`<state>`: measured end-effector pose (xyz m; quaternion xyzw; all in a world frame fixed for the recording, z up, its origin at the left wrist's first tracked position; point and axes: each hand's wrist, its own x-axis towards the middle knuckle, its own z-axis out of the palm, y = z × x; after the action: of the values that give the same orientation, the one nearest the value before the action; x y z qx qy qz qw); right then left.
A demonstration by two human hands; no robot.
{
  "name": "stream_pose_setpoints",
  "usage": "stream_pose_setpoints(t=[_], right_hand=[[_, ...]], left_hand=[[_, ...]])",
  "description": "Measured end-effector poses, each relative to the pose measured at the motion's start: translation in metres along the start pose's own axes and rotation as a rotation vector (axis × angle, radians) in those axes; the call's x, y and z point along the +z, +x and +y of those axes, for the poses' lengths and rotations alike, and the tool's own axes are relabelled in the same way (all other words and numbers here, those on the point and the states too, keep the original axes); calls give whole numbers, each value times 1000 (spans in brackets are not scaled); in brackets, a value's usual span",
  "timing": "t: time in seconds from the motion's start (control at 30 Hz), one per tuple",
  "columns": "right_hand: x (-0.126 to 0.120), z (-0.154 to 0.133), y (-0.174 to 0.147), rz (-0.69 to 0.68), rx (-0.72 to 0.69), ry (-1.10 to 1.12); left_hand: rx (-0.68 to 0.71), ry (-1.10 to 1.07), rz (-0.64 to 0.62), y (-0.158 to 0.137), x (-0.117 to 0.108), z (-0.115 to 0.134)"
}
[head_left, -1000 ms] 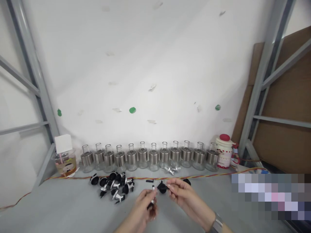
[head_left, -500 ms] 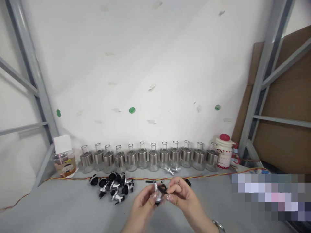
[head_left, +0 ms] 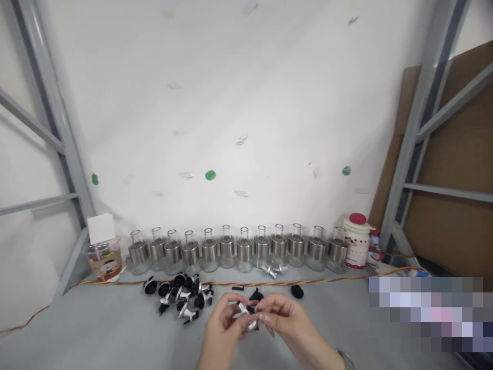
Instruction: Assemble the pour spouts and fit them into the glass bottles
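Low in the middle of the head view, my left hand (head_left: 226, 327) is closed around a silver-and-black pour spout (head_left: 252, 326). The fingers of my right hand (head_left: 289, 319) pinch a small black part (head_left: 250, 310) against that spout; fingertips hide where the two meet. Just beyond my hands lie a black piece (head_left: 256, 294), a short black strip (head_left: 238, 288) and a round black cap (head_left: 297, 291). To the left is a loose pile of silver-and-black pour spouts (head_left: 184, 309).
A row of glass bottles with steel sleeves (head_left: 210, 252) lines the wall, silver spout pieces (head_left: 271, 271) in front. A drink cup (head_left: 105, 259) stands left, a cream jar (head_left: 356, 244) right. A twisted red-yellow wire (head_left: 323, 280) crosses the table. Metal posts flank both sides.
My right hand has brought the black part down and closer onto the spout. The spout has tilted to the left in my left hand. The round black cap now shows fully.
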<state>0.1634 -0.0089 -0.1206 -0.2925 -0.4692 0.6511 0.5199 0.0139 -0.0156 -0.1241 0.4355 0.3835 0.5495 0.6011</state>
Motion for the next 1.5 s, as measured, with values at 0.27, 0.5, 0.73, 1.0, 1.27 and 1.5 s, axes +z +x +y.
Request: stream_pose_setpoints(t=[0.27,0.5,0.73,1.0,1.27,1.5], right_hand=[[-11,1,5,173,-21,40],[-3,6,0,-65,-100,126],[-1,15,0,-180,-193,34],[8,1,-12,-124,-209,-157],[3,-3,-23,-16,-348,-639],[4,-10,-22,156,-534,-683]], left_hand=[[123,133,67,12,-11,-16],[179,217,26,2,-10,-12],[318,483,108,-14,-1,-6],[252,468,16,-14,-1,-11],[169,372,0,-15,4,-8],[109,56,68,-10,5,-4]])
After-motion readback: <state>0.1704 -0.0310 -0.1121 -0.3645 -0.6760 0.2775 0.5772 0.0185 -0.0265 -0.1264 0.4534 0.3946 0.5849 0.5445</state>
